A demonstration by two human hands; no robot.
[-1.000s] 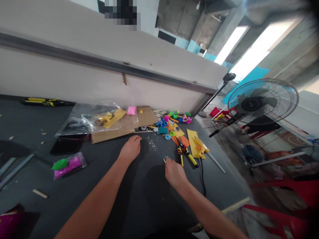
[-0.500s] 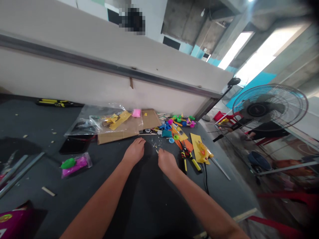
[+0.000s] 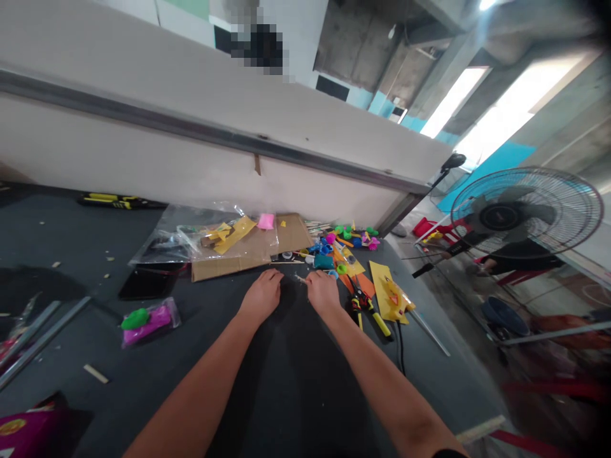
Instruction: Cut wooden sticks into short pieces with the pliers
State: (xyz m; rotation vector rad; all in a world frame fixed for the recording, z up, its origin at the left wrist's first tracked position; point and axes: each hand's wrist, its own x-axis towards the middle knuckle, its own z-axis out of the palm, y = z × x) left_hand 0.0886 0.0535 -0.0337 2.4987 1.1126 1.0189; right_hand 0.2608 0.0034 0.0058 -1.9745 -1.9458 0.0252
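- I had the left hand [image 3: 262,296] over the dark tabletop [image 3: 291,388], just in front of the right end of the cardboard [image 3: 229,268]. Its fingers were bent and close together; from my view I could not tell whether they held anything.
- I had the right hand [image 3: 325,294] in front of the cardboard and farther right, its fingers narrow, pinching a small pale stick [image 3: 300,278].
- That stick poked out toward the left hand, in front of the cardboard's right end; it was too small and blurred for me to make out its shape.
- On the cardboard I saw a clear plastic bag [image 3: 165,245] partly spread, with a strip of yellow paper [image 3: 236,235] and a pink packet [image 3: 266,221] about it.
- To the right of the cardboard I saw a teal jar [image 3: 324,262] among colourful bits, then pliers [image 3: 365,308] with spread yellow handles.
- Farther right of the cardboard, a yellow glue gun [image 3: 395,304] lay on a yellow sheet [image 3: 379,277].
- By the cardboard's left end I saw a black phone [image 3: 146,284], and nearer me a packet [image 3: 157,320] of magenta stuff with a green lump [image 3: 136,318] on it.
- Well left of the cardboard lay metal strips [image 3: 52,340].
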